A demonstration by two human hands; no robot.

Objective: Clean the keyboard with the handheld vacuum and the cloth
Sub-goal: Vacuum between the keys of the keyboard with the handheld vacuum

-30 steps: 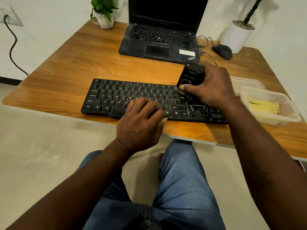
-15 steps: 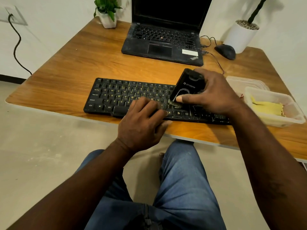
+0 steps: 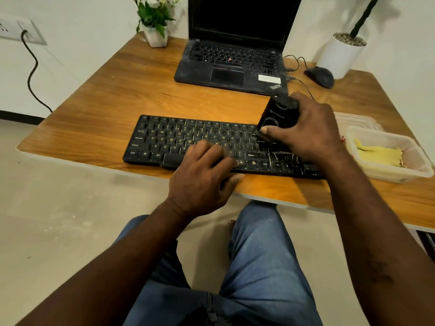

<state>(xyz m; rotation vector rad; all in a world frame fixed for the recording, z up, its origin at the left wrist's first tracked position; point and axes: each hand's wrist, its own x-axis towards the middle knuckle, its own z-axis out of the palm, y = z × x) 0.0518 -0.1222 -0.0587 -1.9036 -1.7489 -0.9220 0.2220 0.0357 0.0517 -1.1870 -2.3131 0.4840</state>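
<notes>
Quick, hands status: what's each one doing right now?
Left hand: open, resting on the keyboard, holding nothing.
Right hand: closed around the handheld vacuum, which is down on the keyboard's right side.

thinkpad on laptop (image 3: 231, 67), ctrl on keyboard (image 3: 164, 142)

I noted a desk workstation, office or home study; I could not tell which. A wooden tabletop (image 3: 117, 90) carried an open laptop (image 3: 230, 64), a wired mouse (image 3: 320, 76), a separate keyboard (image 3: 179, 135), a small potted plant (image 3: 155, 31) and a white planter (image 3: 341, 52). A wall socket (image 3: 21, 31) held a plugged cable (image 3: 33, 74).
</notes>
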